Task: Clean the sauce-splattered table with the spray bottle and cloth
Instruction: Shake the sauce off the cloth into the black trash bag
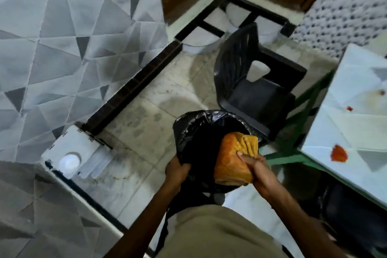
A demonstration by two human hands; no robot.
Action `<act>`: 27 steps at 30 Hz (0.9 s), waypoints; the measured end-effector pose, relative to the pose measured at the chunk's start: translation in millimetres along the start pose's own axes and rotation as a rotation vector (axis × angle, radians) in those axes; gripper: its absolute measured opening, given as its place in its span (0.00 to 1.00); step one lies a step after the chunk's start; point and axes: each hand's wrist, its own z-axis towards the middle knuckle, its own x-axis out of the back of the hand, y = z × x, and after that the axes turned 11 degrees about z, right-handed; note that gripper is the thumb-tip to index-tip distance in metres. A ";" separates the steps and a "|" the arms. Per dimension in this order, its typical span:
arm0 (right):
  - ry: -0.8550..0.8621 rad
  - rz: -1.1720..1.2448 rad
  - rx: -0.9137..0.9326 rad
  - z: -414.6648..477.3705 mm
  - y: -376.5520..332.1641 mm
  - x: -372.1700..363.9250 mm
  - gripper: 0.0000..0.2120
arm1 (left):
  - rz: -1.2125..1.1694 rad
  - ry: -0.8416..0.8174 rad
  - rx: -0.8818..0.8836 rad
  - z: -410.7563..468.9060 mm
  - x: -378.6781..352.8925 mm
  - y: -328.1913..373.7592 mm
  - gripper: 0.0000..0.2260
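Over the bin's mouth, low centre of view: orange cloth, folded into a thick pad, gripped by the right hand. The thumb lies across the cloth's near face and the fingers wrap behind it. Stains on the cloth cannot be made out through the blur.

Left hand grips the near rim of the black liner, fingers curled over the edge. The liner is bunched round a dark open bin. The cloth appears to hang just above the opening, though contact with the liner cannot be told.

Table at the right edge, pale top with a grey triangle pattern, well apart from the cloth. A large red sauce patch sits near its closest corner, with a small red spot farther along and a dark spot beyond that. Green frame under the top.

Black plastic chair stands just behind the bin, beside the table. Pale tiled floor, scuffed with grey marks. Triangle-patterned wall to the left.
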 end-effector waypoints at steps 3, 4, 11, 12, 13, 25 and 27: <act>0.028 0.108 0.038 -21.9 -0.4 36.5 0.18 | 0.049 -0.034 0.004 -2.1 -29.5 1.2 0.18; 0.040 0.142 0.054 -26.8 0.3 47.1 0.17 | 0.068 -0.039 0.002 -1.3 -37.7 2.4 0.20; 0.153 0.290 0.136 -57.3 13.3 100.4 0.19 | 0.222 -0.091 -0.039 4.4 -84.5 2.2 0.21; 0.163 0.305 0.147 -59.5 14.6 105.7 0.20 | 0.225 -0.094 -0.046 -2.7 -87.9 3.0 0.19; 0.172 0.321 0.160 -61.0 14.3 113.0 0.20 | 0.220 -0.101 -0.051 -5.4 -94.7 1.4 0.18; 0.167 0.230 0.245 -53.6 -49.3 230.2 0.15 | 0.216 -0.145 0.066 -17.3 -192.7 -29.2 0.20; 0.153 0.168 0.302 -48.7 -75.8 253.0 0.13 | 0.191 -0.134 0.092 -8.8 -216.7 -37.6 0.26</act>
